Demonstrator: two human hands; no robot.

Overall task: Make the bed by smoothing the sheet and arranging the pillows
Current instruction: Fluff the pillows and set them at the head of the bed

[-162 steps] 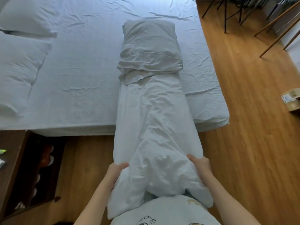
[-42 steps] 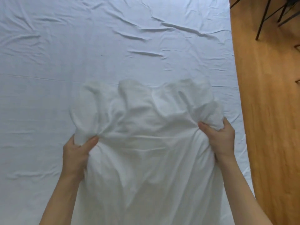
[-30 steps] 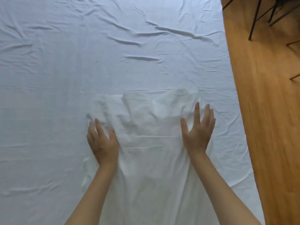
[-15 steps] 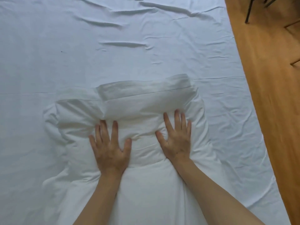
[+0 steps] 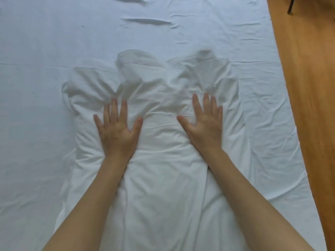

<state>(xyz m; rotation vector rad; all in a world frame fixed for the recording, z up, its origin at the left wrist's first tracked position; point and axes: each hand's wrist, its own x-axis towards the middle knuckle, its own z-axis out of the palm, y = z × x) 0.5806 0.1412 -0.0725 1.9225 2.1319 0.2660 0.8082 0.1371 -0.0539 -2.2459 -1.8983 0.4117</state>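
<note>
The soft white cloth-cased pillow (image 5: 154, 109) lies on the wrinkled white bed sheet (image 5: 45, 42), towards the bed's right edge, with the strip of brown wooden floor (image 5: 304, 87) just beyond that edge. Its long axis runs away from the person, from the bottom of the view up towards the far end, where the casing bunches into two loose humps with a dip between them. Both palms lie flat on top of it: the left hand (image 5: 117, 130) on the left half, the right hand (image 5: 204, 124) on the right half, fingers spread and pointing up the pillow, nothing clamped in either grip (each is simply open and pressing). The hands sit about level with each other, so neither is clearly nearer the bunched end; that crumpled fabric lies straight ahead of both sets of fingertips, touching or nearly touching them. Judging from this, the coming move turns on pushing forwards along the long axis, each hand flattening the hump directly ahead. The sheet beyond the pillow carries several creases not yet smoothed.
</note>
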